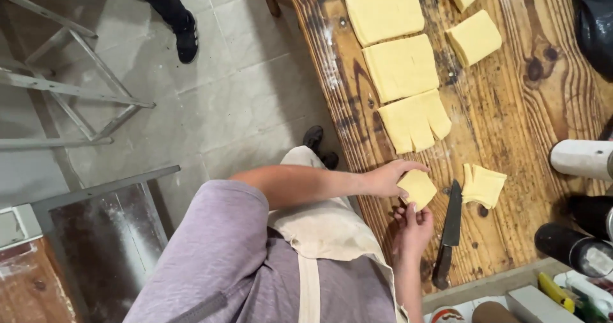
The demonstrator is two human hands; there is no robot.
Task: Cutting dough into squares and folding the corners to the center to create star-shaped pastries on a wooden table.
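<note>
Near the bench [511, 106] edge closest to the person, both hands pinch one small yellow dough square [418, 187]: the left hand [388, 177] grips its far side, the right hand [412, 228] supports its near corner, so it lifts flat. The knife [449, 230] lies just beside it, released.

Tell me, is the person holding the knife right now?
No. The knife lies on the wooden table beside the hands, while the left hand and right hand both hold a small square of yellow dough.
</note>
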